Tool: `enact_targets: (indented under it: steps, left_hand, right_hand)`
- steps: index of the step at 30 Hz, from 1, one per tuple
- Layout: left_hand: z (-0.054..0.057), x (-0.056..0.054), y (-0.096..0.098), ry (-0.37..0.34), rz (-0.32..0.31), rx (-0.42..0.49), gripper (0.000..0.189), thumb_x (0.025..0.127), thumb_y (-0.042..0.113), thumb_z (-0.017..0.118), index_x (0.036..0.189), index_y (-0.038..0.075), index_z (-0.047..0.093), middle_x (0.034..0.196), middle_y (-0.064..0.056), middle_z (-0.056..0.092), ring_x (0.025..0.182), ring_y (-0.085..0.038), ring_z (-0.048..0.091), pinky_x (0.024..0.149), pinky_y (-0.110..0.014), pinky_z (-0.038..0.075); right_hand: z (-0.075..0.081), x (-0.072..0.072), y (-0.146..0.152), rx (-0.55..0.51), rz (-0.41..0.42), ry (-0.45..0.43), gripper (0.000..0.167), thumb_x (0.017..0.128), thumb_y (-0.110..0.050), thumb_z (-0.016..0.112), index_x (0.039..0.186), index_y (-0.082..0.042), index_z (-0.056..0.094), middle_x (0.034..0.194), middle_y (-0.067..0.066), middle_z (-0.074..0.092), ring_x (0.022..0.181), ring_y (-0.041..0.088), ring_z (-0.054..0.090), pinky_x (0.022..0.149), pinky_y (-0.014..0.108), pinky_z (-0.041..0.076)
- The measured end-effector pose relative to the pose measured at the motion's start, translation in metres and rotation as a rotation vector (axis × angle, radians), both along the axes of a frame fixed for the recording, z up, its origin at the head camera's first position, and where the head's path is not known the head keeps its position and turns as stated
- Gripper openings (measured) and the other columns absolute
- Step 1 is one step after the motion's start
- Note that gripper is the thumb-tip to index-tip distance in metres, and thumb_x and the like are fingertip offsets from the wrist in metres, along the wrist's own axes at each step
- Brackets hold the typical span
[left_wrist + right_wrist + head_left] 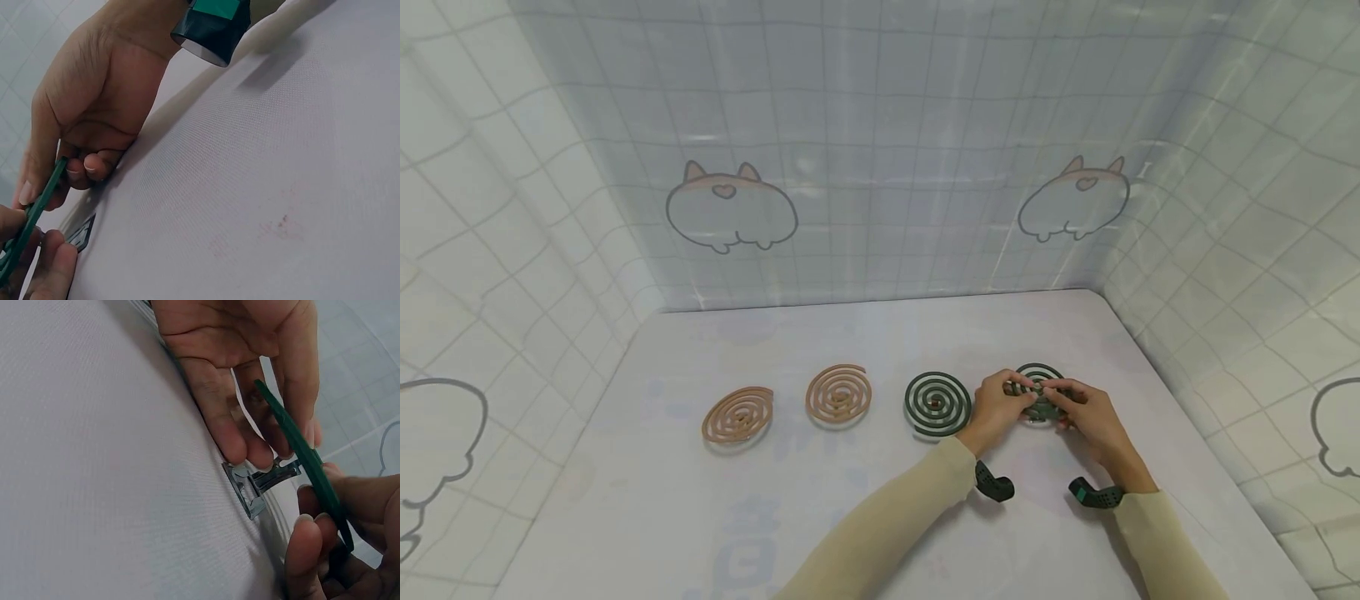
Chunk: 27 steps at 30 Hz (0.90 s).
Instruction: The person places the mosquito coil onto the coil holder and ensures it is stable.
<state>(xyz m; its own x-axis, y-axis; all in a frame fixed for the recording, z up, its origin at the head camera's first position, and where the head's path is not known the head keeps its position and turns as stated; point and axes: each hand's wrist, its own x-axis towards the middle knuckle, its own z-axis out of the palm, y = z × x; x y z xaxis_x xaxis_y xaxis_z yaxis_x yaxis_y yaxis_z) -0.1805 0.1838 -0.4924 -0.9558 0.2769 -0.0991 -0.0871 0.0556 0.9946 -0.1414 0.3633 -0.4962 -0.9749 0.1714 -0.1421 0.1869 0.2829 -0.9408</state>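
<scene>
My left hand [1000, 408] and right hand [1093, 417] meet at a dark green mosquito coil [1042, 408] on the right of the table. Thumbs above and fingers below, both hands pinch the coil. Seen edge-on in the right wrist view, the coil [300, 447] is raised and tilted. Under it stands a small silver metal coil stand [247, 490], its upright reaching the coil's underside. The hands hide much of the coil's middle in the head view. Left of the left hand lies another dark green coil [936, 404], close to the wrist.
Two brown mosquito coils lie further left, one near the middle [838, 394] and one at the far left [737, 415]. The white table [662, 517] is bounded by a tiled-pattern back wall [887, 208] and side walls. Each wrist wears a dark band.
</scene>
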Motion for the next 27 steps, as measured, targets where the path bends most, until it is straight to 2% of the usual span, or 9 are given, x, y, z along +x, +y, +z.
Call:
enact_targets:
  steps: [5, 13, 18, 25, 27]
  left_hand:
    - [-0.001, -0.001, 0.0, 0.013, -0.01, -0.043, 0.012, 0.09, 0.006, 0.08, 0.097, 0.014, 0.076, 0.076, -0.002, 0.058, 0.06, -0.011, 0.06, 0.059, -0.026, 0.058]
    - [-0.001, -0.001, 0.001, 0.019, -0.004, -0.027, 0.013, 0.089, 0.005, 0.08, 0.098, 0.012, 0.074, 0.075, -0.001, 0.058, 0.06, -0.015, 0.064, 0.059, -0.029, 0.059]
    - [0.0, -0.002, 0.001, 0.028, -0.001, -0.055, 0.013, 0.089, 0.005, 0.08, 0.098, 0.012, 0.074, 0.075, -0.001, 0.058, 0.06, -0.014, 0.062, 0.056, -0.025, 0.056]
    - [-0.001, -0.007, 0.0, 0.103, -0.001, -0.113, 0.015, 0.088, 0.005, 0.079, 0.098, 0.015, 0.076, 0.076, 0.004, 0.06, 0.064, -0.007, 0.051, 0.061, -0.023, 0.044]
    - [-0.002, -0.009, 0.0, 0.115, 0.001, -0.122, 0.015, 0.087, 0.005, 0.08, 0.097, 0.016, 0.076, 0.076, 0.004, 0.06, 0.064, -0.006, 0.05, 0.062, -0.024, 0.043]
  right_hand:
    - [-0.002, -0.001, -0.001, 0.03, 0.005, -0.001, 0.047, 0.102, -0.035, 0.067, 0.134, 0.0, 0.063, 0.114, 0.003, 0.064, 0.076, 0.013, 0.056, 0.062, 0.028, 0.055]
    - [0.0, -0.001, -0.005, 0.049, -0.002, 0.025, 0.044, 0.104, -0.032, 0.065, 0.132, 0.001, 0.064, 0.11, 0.005, 0.064, 0.072, 0.012, 0.056, 0.061, 0.027, 0.055]
    - [-0.001, 0.001, -0.004, 0.05, -0.003, 0.03, 0.045, 0.104, -0.033, 0.064, 0.133, 0.001, 0.063, 0.113, 0.008, 0.064, 0.075, 0.013, 0.057, 0.062, 0.027, 0.055]
    - [-0.003, 0.003, -0.009, -0.001, -0.006, 0.03, 0.046, 0.105, -0.031, 0.063, 0.136, 0.002, 0.06, 0.128, 0.017, 0.061, 0.096, 0.011, 0.064, 0.078, 0.029, 0.06]
    - [-0.002, 0.003, -0.011, -0.02, -0.008, 0.026, 0.045, 0.105, -0.029, 0.063, 0.137, 0.002, 0.059, 0.129, 0.017, 0.06, 0.099, 0.011, 0.064, 0.081, 0.03, 0.06]
